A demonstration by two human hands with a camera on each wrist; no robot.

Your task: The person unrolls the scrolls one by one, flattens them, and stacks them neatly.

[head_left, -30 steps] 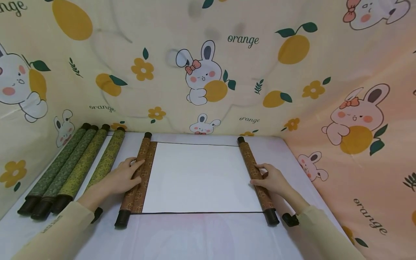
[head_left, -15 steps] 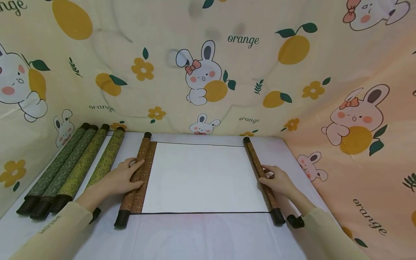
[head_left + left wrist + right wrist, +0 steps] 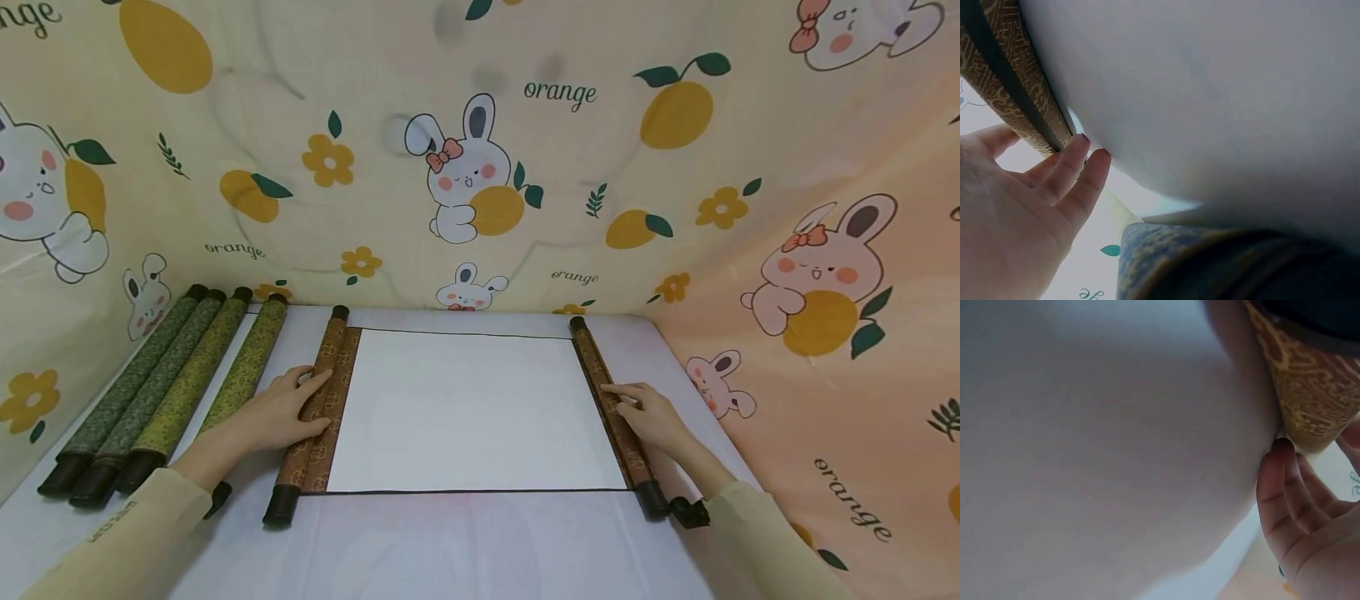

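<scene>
In the head view, a hanging scroll lies partly unrolled, with a blank white sheet between two brown patterned rolls. My left hand holds the left roll, thumb and fingers on either side. My right hand holds the right roll near its middle. In the left wrist view, my left fingers touch the brown roll. The right wrist view shows my right fingers against the right roll, with the thumb at its far side.
Several rolled scrolls, such as a yellow-green scroll, lie at the left; one is partly behind my left forearm. A small dark object sits beside my right wrist. Patterned cloth rises behind the white table.
The right roll has moved to the right and turned under my right hand, so more white sheet shows. My left hand and the left roll stay in place.
</scene>
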